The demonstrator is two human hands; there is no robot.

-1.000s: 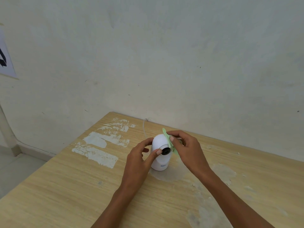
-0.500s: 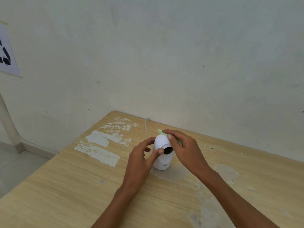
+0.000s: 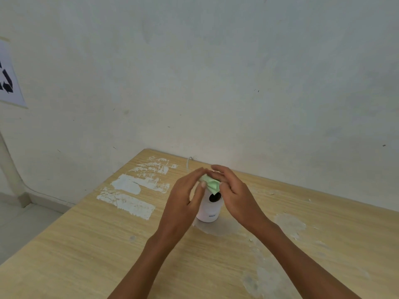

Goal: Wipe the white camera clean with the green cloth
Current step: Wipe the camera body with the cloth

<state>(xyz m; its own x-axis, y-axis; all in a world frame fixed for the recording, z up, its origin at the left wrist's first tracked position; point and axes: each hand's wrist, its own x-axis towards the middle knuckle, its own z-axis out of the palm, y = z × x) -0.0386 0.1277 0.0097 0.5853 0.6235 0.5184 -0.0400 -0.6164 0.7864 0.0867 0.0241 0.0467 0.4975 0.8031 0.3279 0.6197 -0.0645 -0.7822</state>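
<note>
The wipe is mid-stroke on the crown: the right hand (image 3: 235, 197) pinches the one green cloth (image 3: 211, 184) against the top of the single white camera (image 3: 210, 209), which stands on the table (image 3: 86, 244) under both sets of fingers. The left hand (image 3: 183, 203) cups its side, fingers curved, steadying. Next, I judge, the cloth must travel down past the lens.

Pale, scuffed wall (image 3: 216, 72) with small dark specks, evenly lit. Light wood-grain table (image 3: 64, 255) pushed against it, marked with white scraped patches (image 3: 129, 197) at the far left and dull, whitish stains (image 3: 289, 225) to the right. White paper sheet (image 3: 8, 78) with black print on the wall at left. Grey floor (image 3: 19, 227) and a pale skirting below.
</note>
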